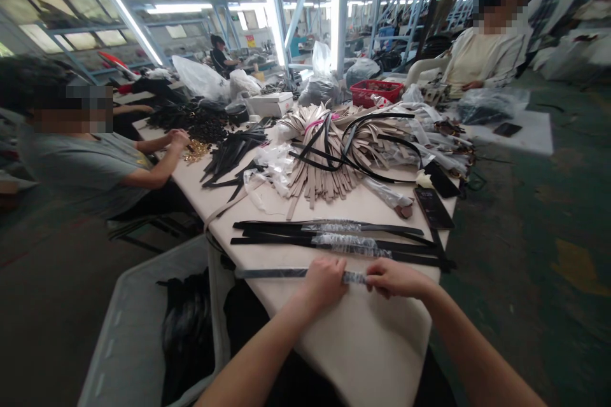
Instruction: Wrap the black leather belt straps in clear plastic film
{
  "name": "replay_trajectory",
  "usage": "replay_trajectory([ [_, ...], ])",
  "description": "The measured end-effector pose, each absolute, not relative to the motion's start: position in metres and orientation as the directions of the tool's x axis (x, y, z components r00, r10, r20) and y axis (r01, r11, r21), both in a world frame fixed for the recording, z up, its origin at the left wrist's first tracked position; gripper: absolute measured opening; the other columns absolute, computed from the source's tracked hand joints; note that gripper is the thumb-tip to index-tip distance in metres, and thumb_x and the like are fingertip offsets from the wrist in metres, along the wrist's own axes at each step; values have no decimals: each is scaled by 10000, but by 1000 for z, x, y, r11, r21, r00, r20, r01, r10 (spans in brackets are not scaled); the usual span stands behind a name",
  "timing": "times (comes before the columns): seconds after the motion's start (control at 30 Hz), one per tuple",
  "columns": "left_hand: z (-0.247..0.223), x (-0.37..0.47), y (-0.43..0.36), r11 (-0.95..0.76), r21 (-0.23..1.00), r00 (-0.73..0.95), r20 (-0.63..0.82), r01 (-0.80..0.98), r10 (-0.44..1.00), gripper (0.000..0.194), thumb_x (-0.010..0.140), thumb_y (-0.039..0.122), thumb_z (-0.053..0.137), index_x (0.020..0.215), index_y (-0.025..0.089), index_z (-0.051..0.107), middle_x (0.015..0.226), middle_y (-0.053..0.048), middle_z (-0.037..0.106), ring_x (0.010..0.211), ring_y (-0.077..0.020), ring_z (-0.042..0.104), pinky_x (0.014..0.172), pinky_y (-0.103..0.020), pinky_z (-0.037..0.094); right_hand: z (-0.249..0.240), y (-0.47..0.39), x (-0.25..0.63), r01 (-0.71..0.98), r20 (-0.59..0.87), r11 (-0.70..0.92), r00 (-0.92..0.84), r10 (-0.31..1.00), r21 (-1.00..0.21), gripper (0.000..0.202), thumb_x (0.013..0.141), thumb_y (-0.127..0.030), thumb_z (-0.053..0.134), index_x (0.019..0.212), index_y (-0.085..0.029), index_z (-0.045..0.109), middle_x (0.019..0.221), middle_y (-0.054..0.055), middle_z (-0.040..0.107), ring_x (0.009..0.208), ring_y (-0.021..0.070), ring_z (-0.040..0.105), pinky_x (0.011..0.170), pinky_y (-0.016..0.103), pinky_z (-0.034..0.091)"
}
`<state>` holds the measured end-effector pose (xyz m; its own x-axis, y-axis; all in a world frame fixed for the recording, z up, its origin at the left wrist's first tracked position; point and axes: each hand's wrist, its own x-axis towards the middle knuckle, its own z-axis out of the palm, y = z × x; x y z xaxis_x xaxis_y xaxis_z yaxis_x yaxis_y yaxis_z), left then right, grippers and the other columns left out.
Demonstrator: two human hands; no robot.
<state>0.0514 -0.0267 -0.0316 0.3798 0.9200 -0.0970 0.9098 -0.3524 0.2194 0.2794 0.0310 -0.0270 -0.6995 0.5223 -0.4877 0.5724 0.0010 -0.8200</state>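
A dark strap (pixel 272 273) lies flat near the front of the table, with clear plastic film (pixel 354 277) around part of it. My left hand (pixel 327 281) is closed over the strap at the left end of the film. Closed at the film's right end is my right hand (pixel 391 278), thumb and fingers pinched together. Just beyond my hands, several black straps (pixel 272 240) lie side by side, with crumpled clear wrap (pixel 351 243) around their middles.
A pile of beige strips (pixel 319 178) with looped black straps covers the table's middle. On the right lies a phone (pixel 433 208). A white bin (pixel 114 331) holding black pieces stands at lower left. A co-worker (pixel 95 159) sits left; another person (pixel 491 57) sits far right.
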Motion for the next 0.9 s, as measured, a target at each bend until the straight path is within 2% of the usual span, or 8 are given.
replay_trajectory([
  [0.1, -32, 44, -27, -322, 174, 347, -141, 931, 927, 149, 775, 228, 624, 909, 167, 604, 876, -124, 705, 825, -297, 676, 748, -381, 489, -29, 33, 294, 600, -534, -47, -672, 514, -799, 283, 869, -374, 555, 785, -138, 686, 514, -16, 557, 444, 104, 502, 447, 195, 359],
  [0.23, -31, 72, -24, -375, 227, 415, -172, 899, 893, 164, 840, 283, 594, 964, 178, 613, 861, -103, 709, 796, -277, 682, 718, -360, 490, -29, 33, 278, 586, -490, 30, -704, 514, -810, 260, 867, -335, 539, 757, -140, 672, 518, -8, 569, 456, 110, 519, 468, 200, 382],
  [0.4, -17, 47, -38, -452, 319, 452, 78, 833, 889, 363, 852, 416, 628, 1140, 203, 574, 1087, -113, 663, 1039, -289, 613, 948, -417, 459, -25, 36, 294, 655, -513, 57, -639, 573, -753, 257, 861, -334, 543, 755, -144, 680, 535, 9, 591, 455, 122, 512, 455, 216, 366],
  [0.47, -18, -7, -54, -315, 369, 241, 234, 875, 942, 352, 892, 398, 577, 1189, 211, 545, 1171, -123, 623, 1139, -287, 557, 1036, -437, 405, -25, 38, 320, 730, -559, 44, -559, 612, -682, 279, 871, -360, 532, 787, -149, 694, 573, 29, 628, 462, 139, 537, 456, 229, 371],
  [0.57, -37, -107, -79, 143, 484, -331, 329, 863, 884, 235, 943, 321, 434, 1104, 194, 551, 1123, -133, 612, 1130, -295, 549, 1034, -473, 400, -23, 42, 350, 798, -549, 105, -496, 673, -593, 302, 876, -385, 530, 776, -165, 710, 649, 56, 685, 532, 168, 594, 509, 245, 390],
  [0.67, -65, -183, -97, 446, 647, -633, 74, 618, 770, 346, 905, 457, 440, 1032, 171, 588, 1039, -129, 645, 1009, -310, 605, 953, -486, 458, -21, 43, 354, 820, -449, 242, -503, 738, -519, 309, 870, -371, 529, 734, -174, 725, 730, 69, 720, 654, 192, 639, 603, 255, 404],
  [0.77, -88, -219, -107, 486, 746, -545, -199, 455, 815, 514, 873, 601, 411, 990, 158, 645, 925, -100, 685, 888, -290, 648, 842, -442, 515, -23, 43, 345, 854, -418, 283, -472, 776, -437, 314, 871, -363, 515, 777, -178, 750, 810, 83, 742, 745, 218, 664, 647, 268, 408],
  [0.9, -102, -230, -118, 369, 764, -473, -95, 530, 876, 557, 780, 638, 557, 1100, 194, 660, 1213, -110, 626, 1228, -314, 527, 1063, -448, 394, -30, 42, 345, 906, -403, 280, -396, 825, -318, 294, 874, -357, 516, 836, -206, 766, 881, 91, 757, 826, 262, 686, 699, 310, 432],
])
